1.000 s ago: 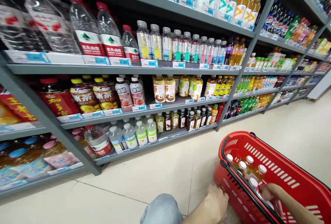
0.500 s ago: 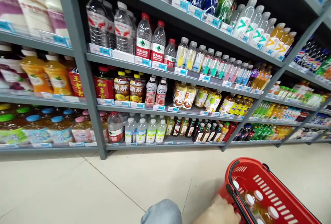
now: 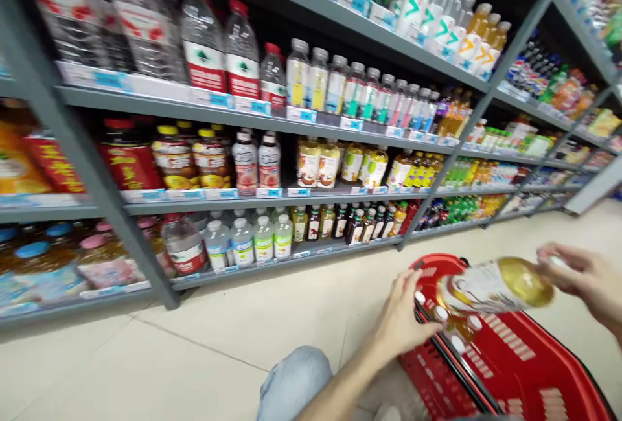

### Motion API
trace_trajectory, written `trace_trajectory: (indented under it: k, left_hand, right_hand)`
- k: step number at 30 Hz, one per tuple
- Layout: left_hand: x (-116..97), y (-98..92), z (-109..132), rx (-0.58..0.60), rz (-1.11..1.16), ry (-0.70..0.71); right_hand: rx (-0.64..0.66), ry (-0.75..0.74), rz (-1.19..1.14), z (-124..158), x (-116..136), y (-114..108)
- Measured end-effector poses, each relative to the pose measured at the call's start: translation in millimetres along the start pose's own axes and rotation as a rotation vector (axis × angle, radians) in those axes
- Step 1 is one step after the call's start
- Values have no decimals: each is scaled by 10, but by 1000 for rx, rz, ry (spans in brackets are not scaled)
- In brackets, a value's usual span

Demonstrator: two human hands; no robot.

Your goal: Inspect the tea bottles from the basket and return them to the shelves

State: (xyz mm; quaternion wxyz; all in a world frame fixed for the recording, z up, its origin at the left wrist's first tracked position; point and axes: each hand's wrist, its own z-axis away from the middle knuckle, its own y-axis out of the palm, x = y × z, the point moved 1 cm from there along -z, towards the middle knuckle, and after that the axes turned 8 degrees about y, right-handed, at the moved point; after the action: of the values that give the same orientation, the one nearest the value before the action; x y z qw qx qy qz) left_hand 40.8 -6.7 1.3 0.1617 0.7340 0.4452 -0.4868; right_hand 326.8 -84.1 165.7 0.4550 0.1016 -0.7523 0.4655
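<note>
My right hand (image 3: 580, 272) pinches the white cap of a drink bottle (image 3: 505, 285) filled with pale yellow liquid. The bottle lies nearly level over the red shopping basket (image 3: 525, 356), its white label blurred by motion, its base toward the left. At the basket's near left rim, my left hand (image 3: 401, 317) has its fingers spread and thumb apart, close to the black handle (image 3: 451, 363). Inside the basket stand several bottles with white caps (image 3: 440, 314), partly hidden under the held bottle.
Grey shelves (image 3: 272, 124) full of drink bottles run along the far side and away to the right. Pale floor tiles (image 3: 218, 324) lie in front of them. My knee in blue denim (image 3: 296, 382) is at the bottom, left of the basket.
My right hand has come into view with the yellow drink bottle over the basket. My left hand has moved up to the rim and spread its fingers. The view has shifted to the right.
</note>
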Motion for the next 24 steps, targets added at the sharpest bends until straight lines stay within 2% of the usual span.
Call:
trace_trajectory:
  k: [2, 4, 7, 9, 11, 14, 16, 19, 21, 24]
  left_hand:
    - [-18, 83, -40, -41, 386, -49]
    - [-44, 134, -49, -68, 726, -104]
    - [-78, 106, -7, -155, 887, -179]
    - [-81, 62, 44, -171, 926, -247]
    - [-55, 37, 104, -153, 990, -325]
    - [34, 52, 195, -69, 1053, -384]
    - [98, 71, 252, 9, 1056, -397]
    - [129, 73, 312, 120, 1002, -446]
    - [89, 68, 323, 154, 914, -457]
    - [-17, 96, 303, 118, 681, -331]
  right_hand:
    - [39, 15, -339, 145, 376, 177]
    - [54, -31, -502, 209, 637, 392]
    - [1, -132, -559, 210, 777, 700]
    - [-27, -158, -620, 214, 735, 910]
    - [17, -113, -726, 255, 630, 1139]
    - [135, 21, -883, 384, 434, 1447]
    - [166, 96, -984, 483, 307, 1568]
    - [139, 213, -1099, 579, 134, 1606]
    - [113, 297, -1137, 584, 34, 1577]
    - [204, 341, -1157, 505, -84, 1538]
